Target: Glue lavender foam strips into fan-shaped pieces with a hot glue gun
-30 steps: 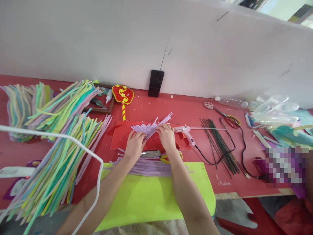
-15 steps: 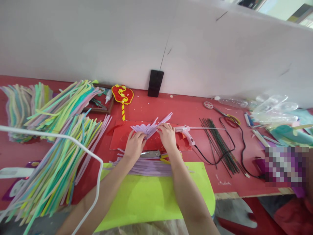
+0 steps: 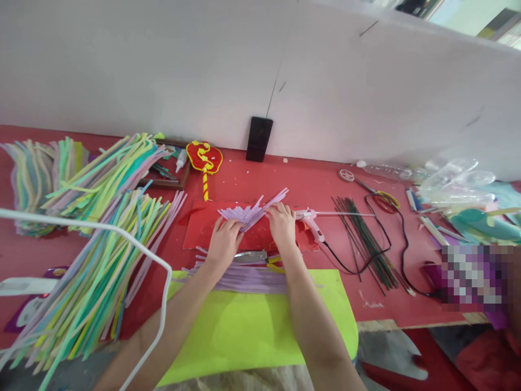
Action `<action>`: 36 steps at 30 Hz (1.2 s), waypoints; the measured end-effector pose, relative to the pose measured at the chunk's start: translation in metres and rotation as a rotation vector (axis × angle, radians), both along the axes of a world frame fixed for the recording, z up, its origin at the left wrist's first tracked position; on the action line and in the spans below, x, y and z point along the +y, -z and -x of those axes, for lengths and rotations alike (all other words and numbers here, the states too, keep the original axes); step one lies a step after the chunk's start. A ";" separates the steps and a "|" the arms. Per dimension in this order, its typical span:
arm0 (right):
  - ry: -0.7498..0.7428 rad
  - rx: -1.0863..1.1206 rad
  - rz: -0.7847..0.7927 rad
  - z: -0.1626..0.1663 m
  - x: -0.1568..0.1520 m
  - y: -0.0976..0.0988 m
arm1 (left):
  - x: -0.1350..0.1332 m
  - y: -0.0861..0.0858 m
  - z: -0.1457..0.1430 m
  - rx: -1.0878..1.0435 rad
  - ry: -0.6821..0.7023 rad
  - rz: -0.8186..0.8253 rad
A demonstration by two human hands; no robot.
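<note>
A woven piece of lavender pipe cleaners point(image 3: 243, 215), fanned out in a V, lies over a red board point(image 3: 199, 231). My left hand point(image 3: 224, 236) grips its lower left side, fingers closed over the strips. At the piece's right side is my right hand point(image 3: 281, 221), its fingers bent and pinched at the slanting strips; the fingertips are partly hidden. Just below the hands lies a metal cutting tool with yellow handles point(image 3: 251, 256), partly covered by my right wrist. More loose lavender pipe cleaners point(image 3: 252, 279) are lined up on a lime-green sheet point(image 3: 252, 326) between my forearms.
Bundles of pastel pipe cleaners point(image 3: 97, 277) cover the left. A pink glue gun point(image 3: 312, 224), dark green stems point(image 3: 366, 239) and scissors point(image 3: 385, 201) lie to the right. A phone point(image 3: 259, 139) leans on the wall, near a red-and-yellow fan-shaped ornament point(image 3: 204, 158). A white cable point(image 3: 165, 293) crosses the lower left.
My right hand has shifted slightly to the right along the lavender strips. My left hand stays in place on the woven piece.
</note>
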State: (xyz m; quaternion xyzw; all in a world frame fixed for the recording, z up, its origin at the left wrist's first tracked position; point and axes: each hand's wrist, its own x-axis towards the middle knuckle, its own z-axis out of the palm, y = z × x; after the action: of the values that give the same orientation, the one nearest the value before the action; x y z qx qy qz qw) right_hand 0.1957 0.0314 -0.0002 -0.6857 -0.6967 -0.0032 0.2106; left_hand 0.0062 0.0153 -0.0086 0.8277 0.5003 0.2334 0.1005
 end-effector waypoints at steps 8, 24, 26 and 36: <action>0.002 -0.021 0.004 0.002 0.001 0.000 | 0.001 0.004 0.000 0.000 0.004 -0.024; 0.007 -0.016 0.010 0.003 0.001 0.000 | 0.000 0.003 0.000 0.009 0.003 -0.022; 0.007 -0.013 0.004 0.003 0.001 0.000 | 0.000 0.003 0.001 0.008 0.000 -0.021; 0.007 -0.012 0.010 0.003 0.001 0.000 | 0.000 0.003 0.000 0.000 0.001 -0.023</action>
State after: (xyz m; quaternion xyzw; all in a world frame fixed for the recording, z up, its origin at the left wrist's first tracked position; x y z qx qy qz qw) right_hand 0.1929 0.0325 -0.0006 -0.6893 -0.6955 -0.0045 0.2030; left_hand 0.0059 0.0156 -0.0115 0.8290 0.4972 0.2391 0.0911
